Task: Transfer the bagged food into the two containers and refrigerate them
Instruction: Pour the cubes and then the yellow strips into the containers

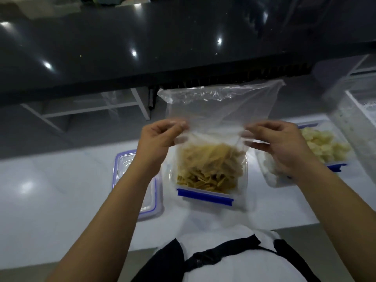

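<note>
A clear plastic bag [219,106] hangs upside down over a clear container with blue clips [205,195] at the middle of the white counter. Yellow strip-shaped food [209,167] fills the bag's lower part and the container. My left hand [160,135] pinches the bag's left side, and my right hand [278,141] pinches its right side, both above the container. A second container [333,165] at the right holds pale food pieces [323,145]. A lid with a blue seal [124,161] lies left of the middle container, partly under my left forearm.
The white counter [61,192] runs left to right, its front edge close to my body. Behind it rises a raised glossy black counter [142,47]. A tall clear container [354,119] stands at the far right. My white shirt and black strap fill the bottom centre.
</note>
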Demonstrator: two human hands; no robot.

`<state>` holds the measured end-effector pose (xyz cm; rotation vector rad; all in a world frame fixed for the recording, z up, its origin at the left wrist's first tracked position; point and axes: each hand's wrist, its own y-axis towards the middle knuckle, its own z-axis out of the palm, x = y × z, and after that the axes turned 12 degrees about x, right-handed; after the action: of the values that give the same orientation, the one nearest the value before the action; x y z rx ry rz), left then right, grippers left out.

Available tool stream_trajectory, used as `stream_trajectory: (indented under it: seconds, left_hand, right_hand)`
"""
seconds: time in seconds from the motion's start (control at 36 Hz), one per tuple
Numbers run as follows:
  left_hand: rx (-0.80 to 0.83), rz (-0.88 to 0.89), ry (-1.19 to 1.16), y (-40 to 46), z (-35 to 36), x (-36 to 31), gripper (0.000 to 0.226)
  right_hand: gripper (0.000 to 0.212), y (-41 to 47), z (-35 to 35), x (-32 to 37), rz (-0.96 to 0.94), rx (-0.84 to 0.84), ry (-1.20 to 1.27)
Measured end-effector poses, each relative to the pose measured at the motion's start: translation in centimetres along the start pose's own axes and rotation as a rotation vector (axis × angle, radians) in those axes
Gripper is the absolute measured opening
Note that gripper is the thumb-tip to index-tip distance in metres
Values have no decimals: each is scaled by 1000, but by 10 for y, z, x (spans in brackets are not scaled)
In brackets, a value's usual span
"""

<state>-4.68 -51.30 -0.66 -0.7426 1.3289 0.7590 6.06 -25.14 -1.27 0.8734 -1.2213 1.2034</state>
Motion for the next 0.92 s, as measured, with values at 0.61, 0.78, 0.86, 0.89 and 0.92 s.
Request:
stream_trajectory:
  seconds: [0.61,0.78,0.86,0.89,0.92]
  left_hand:
    - [-291,-122,119,-24,42,28,18]
    - [-402,-49,122,-37,46,31,16]
    - [-398,-32,68,-41,50,28,18]
    - [-409,-37,65,-41,52,27,19]
    - [-427,-41,59,-42,53,27,19]
  right_hand:
    - [15,5,-7,-49,49,89,-209]
    - [16,7,-14,-48,-57,128,-226]
    - [13,9,-11,-47,-36,153,-236]
    - [14,10,-10,-47,-20,156,-252]
    - [15,11,-11,-48,-4,153,-251]
